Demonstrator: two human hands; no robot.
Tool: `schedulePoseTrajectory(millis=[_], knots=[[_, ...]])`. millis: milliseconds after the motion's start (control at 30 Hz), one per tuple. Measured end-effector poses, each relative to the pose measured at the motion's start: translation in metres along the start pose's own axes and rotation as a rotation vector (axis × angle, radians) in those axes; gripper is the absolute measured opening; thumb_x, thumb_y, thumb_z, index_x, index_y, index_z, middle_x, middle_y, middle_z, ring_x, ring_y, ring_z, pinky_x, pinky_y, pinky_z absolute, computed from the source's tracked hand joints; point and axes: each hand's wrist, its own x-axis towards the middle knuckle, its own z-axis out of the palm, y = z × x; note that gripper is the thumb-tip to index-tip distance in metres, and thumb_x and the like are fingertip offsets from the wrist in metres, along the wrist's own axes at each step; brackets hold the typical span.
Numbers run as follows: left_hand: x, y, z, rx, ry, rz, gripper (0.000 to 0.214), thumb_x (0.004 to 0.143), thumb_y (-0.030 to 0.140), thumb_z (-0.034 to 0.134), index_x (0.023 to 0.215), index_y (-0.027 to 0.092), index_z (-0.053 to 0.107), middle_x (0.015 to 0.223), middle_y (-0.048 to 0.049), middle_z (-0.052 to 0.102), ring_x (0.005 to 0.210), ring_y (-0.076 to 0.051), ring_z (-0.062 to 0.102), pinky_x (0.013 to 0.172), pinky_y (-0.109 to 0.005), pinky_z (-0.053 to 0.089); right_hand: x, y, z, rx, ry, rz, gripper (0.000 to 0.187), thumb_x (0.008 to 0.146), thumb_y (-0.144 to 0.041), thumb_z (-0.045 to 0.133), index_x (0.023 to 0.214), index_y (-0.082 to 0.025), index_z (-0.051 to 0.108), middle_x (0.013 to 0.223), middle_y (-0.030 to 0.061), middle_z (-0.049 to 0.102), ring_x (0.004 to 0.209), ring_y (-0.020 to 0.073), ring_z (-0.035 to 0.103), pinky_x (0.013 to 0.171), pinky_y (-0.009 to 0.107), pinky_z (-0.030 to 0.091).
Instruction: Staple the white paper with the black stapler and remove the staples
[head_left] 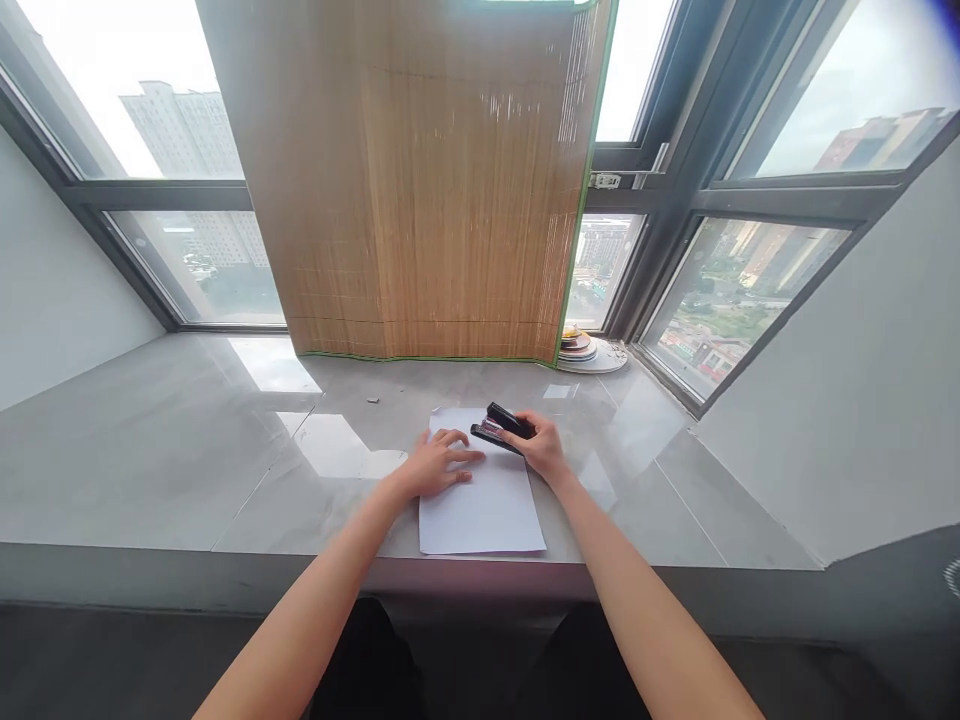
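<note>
White paper (484,515) lies on the grey tiled sill in front of me; whether it is one sheet or a stack I cannot tell. Fingers apart, my left hand (439,465) rests on the paper's left side, near its upper half. In my right hand (544,445) is a black stapler (506,418), gripped at its rear end. The stapler's front points left over the upper right part of the paper, and its jaws are apart. I cannot tell whether it touches the paper.
A bamboo blind (450,220) with green edging hangs behind the paper. Stacked round plates or discs (589,353) stand at the back right by the window. A tiny grey piece (373,400) lies on the tiled sill (187,450). The sill's front edge is just below the paper.
</note>
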Motion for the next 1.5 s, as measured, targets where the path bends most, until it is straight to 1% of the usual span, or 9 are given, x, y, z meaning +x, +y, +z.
schedulePoseTrajectory(millis=[233,400,567,833,967,1133,1200,1333,1500], knots=[[0.016,-0.002,0.017,-0.236,0.200,-0.169,0.048,0.083,0.040,0.083,0.122,0.029,0.056,0.131,-0.0062,0.067,0.123,-0.030,0.062,0.126,-0.057,0.028,0.003,-0.001,-0.003,0.004,0.053,0.006,0.048,0.077,-0.064,0.082,0.098,-0.021,0.076,0.084,0.0035,0.074,0.074,0.0215,0.065,0.066,0.031,0.049],[0.013,-0.004,0.016,-0.215,0.255,-0.140,0.063,0.077,0.044,0.088,0.127,0.030,0.052,0.132,-0.0043,0.068,0.123,-0.031,0.066,0.132,-0.061,0.006,-0.001,0.006,0.000,-0.072,-0.156,-0.113,0.035,0.078,-0.052,0.085,0.096,-0.024,0.076,0.085,0.0011,0.075,0.077,0.0214,0.066,0.074,0.033,0.051],[0.010,-0.003,0.016,-0.189,0.240,-0.190,0.081,0.071,0.051,0.092,0.138,0.026,0.055,0.146,-0.0141,0.063,0.139,-0.039,0.056,0.120,-0.055,0.038,-0.003,0.011,0.003,-0.109,-0.209,-0.125,0.033,0.078,-0.049,0.087,0.098,-0.025,0.076,0.082,-0.0011,0.074,0.075,0.0198,0.065,0.073,0.032,0.050],[-0.001,-0.008,0.010,-0.161,0.242,-0.165,0.073,0.074,0.051,0.091,0.135,0.025,0.061,0.142,-0.0118,0.064,0.135,-0.037,0.058,0.116,-0.053,0.044,-0.004,0.010,0.004,-0.139,-0.314,-0.115,0.032,0.083,-0.053,0.083,0.099,-0.026,0.074,0.085,-0.0004,0.074,0.077,0.0214,0.065,0.074,0.033,0.049],[-0.001,-0.012,0.011,-0.321,0.214,-0.125,0.077,0.078,0.051,0.088,0.143,0.028,0.056,0.147,-0.0104,0.062,0.135,-0.033,0.059,0.115,-0.050,0.047,-0.001,0.005,-0.001,-0.068,-0.346,-0.043,0.038,0.084,-0.058,0.080,0.105,-0.027,0.074,0.095,0.0030,0.076,0.086,0.0247,0.067,0.082,0.037,0.052],[0.001,-0.025,0.012,-0.483,0.199,-0.185,0.098,0.064,0.061,0.095,0.148,0.029,0.057,0.155,-0.0123,0.059,0.142,-0.039,0.055,0.120,-0.053,0.043,0.000,0.002,-0.014,0.280,-0.279,0.249,0.039,0.100,-0.055,0.052,0.114,-0.025,0.073,0.119,0.0087,0.076,0.115,0.0281,0.068,0.099,0.043,0.052],[0.004,-0.030,0.014,-0.639,0.244,-0.199,0.089,0.075,0.074,0.081,0.148,0.028,0.060,0.157,-0.0125,0.057,0.148,-0.039,0.050,0.125,-0.054,0.038,-0.001,0.001,-0.016,0.274,-0.290,0.298,0.034,0.098,-0.048,0.053,0.115,-0.025,0.073,0.121,0.0077,0.076,0.117,0.0278,0.067,0.101,0.043,0.051],[0.009,-0.037,0.019,-1.033,0.371,-0.229,0.087,0.097,0.087,0.031,0.144,0.022,0.065,0.158,-0.0143,0.058,0.152,-0.035,0.047,0.129,-0.053,0.032,-0.003,0.005,-0.014,0.159,-0.302,0.243,0.035,0.095,-0.042,0.050,0.114,-0.025,0.074,0.118,0.0062,0.075,0.115,0.0276,0.065,0.102,0.044,0.050],[0.012,-0.039,0.018,-1.290,0.533,-0.307,0.086,0.097,0.087,0.028,0.133,0.021,0.070,0.152,-0.0171,0.063,0.148,-0.032,0.053,0.129,-0.050,0.034,-0.002,0.009,-0.012,0.095,-0.290,0.174,0.036,0.094,-0.037,0.047,0.115,-0.025,0.073,0.115,0.0060,0.075,0.113,0.0265,0.066,0.103,0.043,0.050]])
